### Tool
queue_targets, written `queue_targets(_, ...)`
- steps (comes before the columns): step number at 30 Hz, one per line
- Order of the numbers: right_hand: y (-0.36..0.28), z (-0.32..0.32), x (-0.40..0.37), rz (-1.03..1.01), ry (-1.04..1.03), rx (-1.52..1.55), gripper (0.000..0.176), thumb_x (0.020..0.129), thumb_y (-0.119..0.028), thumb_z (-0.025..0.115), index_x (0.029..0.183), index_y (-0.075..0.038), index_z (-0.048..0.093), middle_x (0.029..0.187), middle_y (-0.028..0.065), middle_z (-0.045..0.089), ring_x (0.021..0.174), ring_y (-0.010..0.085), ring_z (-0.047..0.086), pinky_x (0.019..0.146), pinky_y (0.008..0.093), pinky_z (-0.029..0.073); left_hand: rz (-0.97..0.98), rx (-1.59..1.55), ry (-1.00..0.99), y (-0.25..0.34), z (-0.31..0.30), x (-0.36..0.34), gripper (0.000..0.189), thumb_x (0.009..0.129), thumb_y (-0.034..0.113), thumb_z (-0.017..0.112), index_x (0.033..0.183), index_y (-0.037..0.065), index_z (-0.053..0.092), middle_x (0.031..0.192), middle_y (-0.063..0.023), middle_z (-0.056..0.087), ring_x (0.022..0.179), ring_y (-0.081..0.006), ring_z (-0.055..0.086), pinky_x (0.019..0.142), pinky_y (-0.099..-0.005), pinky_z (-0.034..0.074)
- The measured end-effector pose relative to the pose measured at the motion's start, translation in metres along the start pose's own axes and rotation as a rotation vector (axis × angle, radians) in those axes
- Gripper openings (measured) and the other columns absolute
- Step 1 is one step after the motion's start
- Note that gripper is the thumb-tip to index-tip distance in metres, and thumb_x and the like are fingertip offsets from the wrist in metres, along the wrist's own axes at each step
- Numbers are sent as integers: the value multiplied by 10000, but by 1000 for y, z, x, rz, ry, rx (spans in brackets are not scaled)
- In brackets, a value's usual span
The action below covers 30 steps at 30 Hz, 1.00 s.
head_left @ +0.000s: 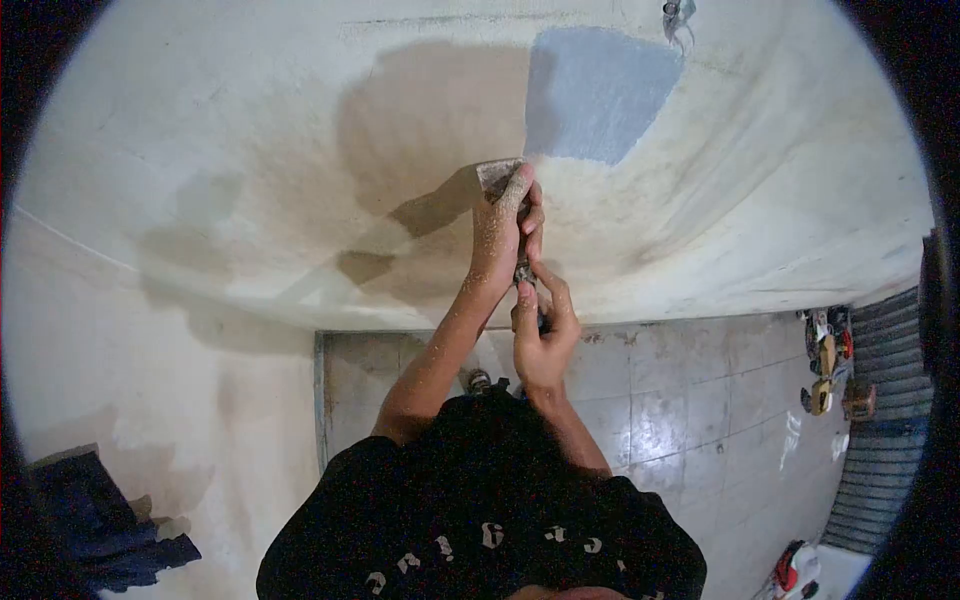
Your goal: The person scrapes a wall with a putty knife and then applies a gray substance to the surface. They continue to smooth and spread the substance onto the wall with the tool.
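Note:
A scraper (493,176) with a whitish, smeared blade is held up against the pale wall (280,120). My left hand (502,225) is closed around it just below the blade, its fingers wrapped over the dark handle. Specks of pale dust cover that hand and forearm. Lower down, my right hand (546,345) is closed on the handle's end, with thumb and forefinger pinching it. To the upper right of the blade is a blue-grey patch (600,98) on the wall. Part of the handle is hidden by my fingers.
A small metal fitting (677,14) sticks out of the wall at the top. Grey floor tiles (665,400) lie below. Several objects (824,365) stand by a corrugated shutter (880,420) on the right. Dark cloth (95,520) hangs at the lower left.

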State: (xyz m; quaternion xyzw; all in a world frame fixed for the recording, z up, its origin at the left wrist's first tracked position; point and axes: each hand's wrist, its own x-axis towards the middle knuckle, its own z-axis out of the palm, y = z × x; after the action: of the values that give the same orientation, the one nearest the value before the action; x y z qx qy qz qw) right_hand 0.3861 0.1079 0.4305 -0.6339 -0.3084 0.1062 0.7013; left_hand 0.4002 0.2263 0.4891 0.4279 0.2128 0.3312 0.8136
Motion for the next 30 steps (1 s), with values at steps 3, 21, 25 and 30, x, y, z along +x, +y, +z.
queue_targets(3,3,-1,-4,-4,7,15,289,965,-93,544,1241,-6,542,636,-48,486,549,21,385,493,191,278,-16,3,18,-3,-2,-4,374,932,401,569,724,98,500,469,27,383,324,-96,384,319,-245,300)
queue_targets(21,-2,-3,1,112,-26,43,291,942,-73,558,1222,8,556,821,41,602,652,65,498,582,230,401,-4,20,20,0,0,-1,383,941,412,549,722,103,494,468,30,374,318,-95,376,316,-246,292)
queue_targets(25,2,1,1,43,-14,73,293,962,-93,548,1237,9,531,618,-46,475,533,22,384,483,189,276,-31,16,33,2,0,-2,392,943,405,547,704,100,490,469,27,379,321,-96,376,320,-245,295)
queue_targets(30,-3,-2,9,15,0,56,303,941,-72,565,1228,23,551,822,35,595,647,49,481,572,219,389,32,25,-6,8,7,3,401,947,395,540,690,92,487,474,25,382,338,-91,386,333,-239,297)
